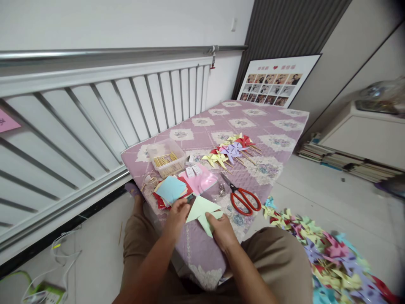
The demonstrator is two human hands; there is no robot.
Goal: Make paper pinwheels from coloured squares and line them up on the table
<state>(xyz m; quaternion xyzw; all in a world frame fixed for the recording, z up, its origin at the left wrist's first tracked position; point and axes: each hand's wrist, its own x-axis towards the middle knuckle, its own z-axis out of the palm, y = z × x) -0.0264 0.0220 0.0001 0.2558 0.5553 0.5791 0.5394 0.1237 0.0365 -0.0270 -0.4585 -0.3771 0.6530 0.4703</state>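
Note:
A light green paper square (202, 207), with slits cut in from its corners, is held over the near end of the table. My right hand (223, 231) pinches its lower right part, thumb on top. My left hand (179, 214) is curled at the paper's left edge, with its fingertips partly hidden. Just beyond lies a stack of coloured paper squares (171, 188), light blue on top and red below. To the right rest scissors with red handles (245, 202), blades pointing away to the left. Small metal pins (222, 189) lie beside the blades.
A clear plastic box (167, 158) holds thin wooden sticks. Small white boxes (193, 170) sit on pink sheets (202, 181). Finished paper pinwheels (232, 151) lie farther back on the tablecloth (242, 123). Many more pinwheels (335, 249) are heaped on the right. A radiator (133, 105) lines the left.

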